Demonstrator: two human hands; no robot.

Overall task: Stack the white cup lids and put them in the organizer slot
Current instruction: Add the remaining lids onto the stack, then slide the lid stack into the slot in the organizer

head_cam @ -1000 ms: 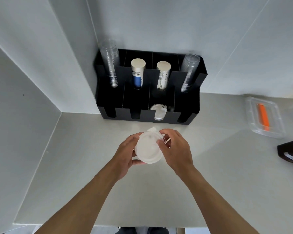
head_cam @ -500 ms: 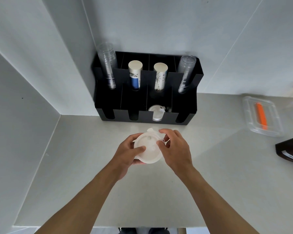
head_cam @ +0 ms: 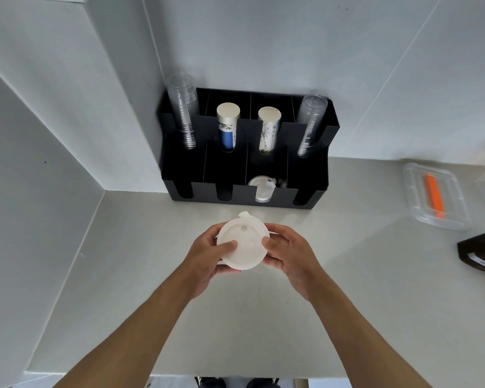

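A head-camera view looks down on a pale grey countertop (head_cam: 235, 317) set into a corner of light grey walls. Two bare forearms reach in from the bottom edge. A stack of white cup lids (head_cam: 242, 245) is held above the counter between both hands; how many lids are in it cannot be told. The left hand (head_cam: 207, 257) is curled around the stack's left edge, with the thumb laid across the top lid and the fingers tucked beneath. The right hand (head_cam: 290, 254) is closed on the right edge, the thumb tip pressed on the rim and the fingers wrapped under. A small round hole is seen in the top lid, and a white tab projects from the far side of the stack.

Beyond the hands, a black organizer (head_cam: 247, 197) is placed against the back wall. In its rear row, a stack of clear plastic cups (head_cam: 184, 113) is stood at the far left, two stacks of paper cups (head_cam: 227, 127) in the middle, and a second clear cup stack (head_cam: 310, 124) at the right. In the front row, white lids (head_cam: 262, 189) are seen in the third slot from the left.

At the right, a clear lidded container (head_cam: 434, 197) with an orange item inside is rested on the counter, and a dark brown package (head_cam: 482, 254) is cut off by the frame edge.
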